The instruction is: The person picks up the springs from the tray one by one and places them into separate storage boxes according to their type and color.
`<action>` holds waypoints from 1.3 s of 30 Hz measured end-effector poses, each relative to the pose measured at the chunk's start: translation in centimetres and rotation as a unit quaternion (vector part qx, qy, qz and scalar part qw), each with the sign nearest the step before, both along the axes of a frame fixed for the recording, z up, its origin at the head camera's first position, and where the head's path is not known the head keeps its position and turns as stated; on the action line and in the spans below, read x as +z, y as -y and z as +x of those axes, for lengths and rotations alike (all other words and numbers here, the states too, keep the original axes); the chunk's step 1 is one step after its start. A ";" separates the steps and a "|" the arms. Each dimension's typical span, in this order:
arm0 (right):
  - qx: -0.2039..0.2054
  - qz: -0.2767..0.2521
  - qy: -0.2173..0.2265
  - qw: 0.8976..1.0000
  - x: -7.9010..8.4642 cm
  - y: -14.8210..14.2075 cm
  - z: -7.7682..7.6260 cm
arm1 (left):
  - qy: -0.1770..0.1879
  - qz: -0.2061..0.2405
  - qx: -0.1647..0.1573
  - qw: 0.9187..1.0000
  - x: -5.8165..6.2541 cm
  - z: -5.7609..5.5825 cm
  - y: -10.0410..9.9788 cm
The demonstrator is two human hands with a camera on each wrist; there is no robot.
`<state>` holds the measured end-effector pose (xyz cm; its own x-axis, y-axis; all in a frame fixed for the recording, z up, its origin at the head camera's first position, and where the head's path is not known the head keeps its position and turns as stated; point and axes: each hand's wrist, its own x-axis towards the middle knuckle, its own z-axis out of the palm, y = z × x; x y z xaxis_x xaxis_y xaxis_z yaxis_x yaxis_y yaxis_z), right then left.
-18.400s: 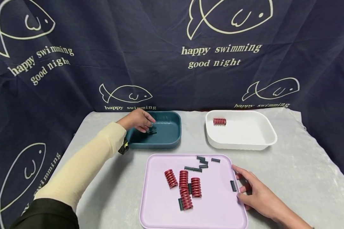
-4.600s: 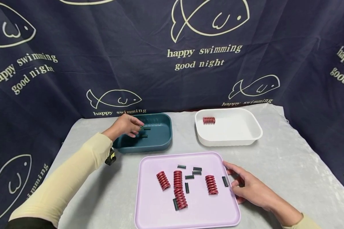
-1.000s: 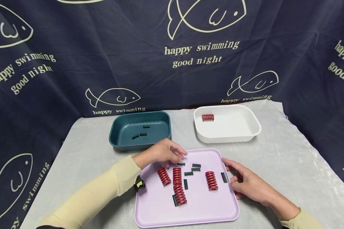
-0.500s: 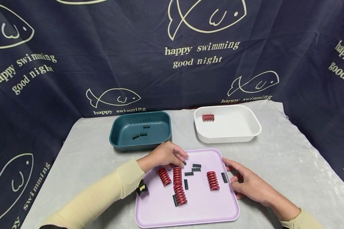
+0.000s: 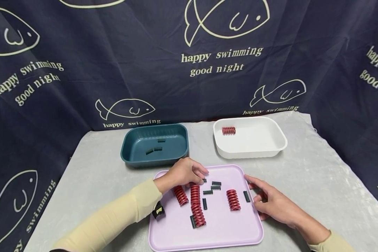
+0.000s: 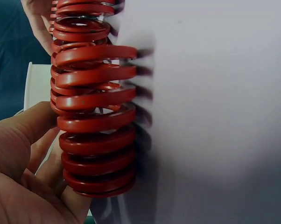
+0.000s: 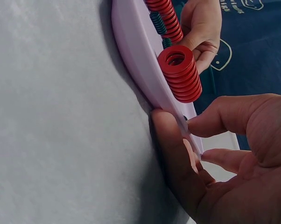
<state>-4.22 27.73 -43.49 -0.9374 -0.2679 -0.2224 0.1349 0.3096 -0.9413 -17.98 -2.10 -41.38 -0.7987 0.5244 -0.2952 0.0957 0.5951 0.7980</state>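
My left hand (image 5: 186,171) reaches over the back of the lilac tray (image 5: 230,231), thumb and fingers pinching a small dark green spring (image 5: 204,180) whose end shows at the fingertips. In the left wrist view large red springs (image 6: 96,98) stand before that hand (image 6: 19,154) and hide the small one. My right hand (image 5: 275,201) holds the tray's right rim, its fingers on the edge in the right wrist view. On the tray lie red springs (image 5: 233,200) and more small green springs (image 5: 208,192); one green spring (image 5: 246,196) is close to the right fingertips.
Behind the tray stand a teal bin (image 5: 137,159) with several small green springs (image 5: 158,149) and a white bin (image 5: 255,153) with one red spring (image 5: 229,131). A grey cloth (image 5: 315,175) covers the table. A dark printed curtain (image 5: 163,77) hangs behind.
Over the last second my left hand has shifted slightly right along the tray's back, the small green spring moving with it. Earlier it was over the teal bin, which has gained springs. Right hand stays at the rim.
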 end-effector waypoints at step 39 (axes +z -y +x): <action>0.002 -0.007 0.005 1.000 0.1 0.0 0.1 | 0.026 0.102 -0.002 0.994 5.2 -2.3 1.7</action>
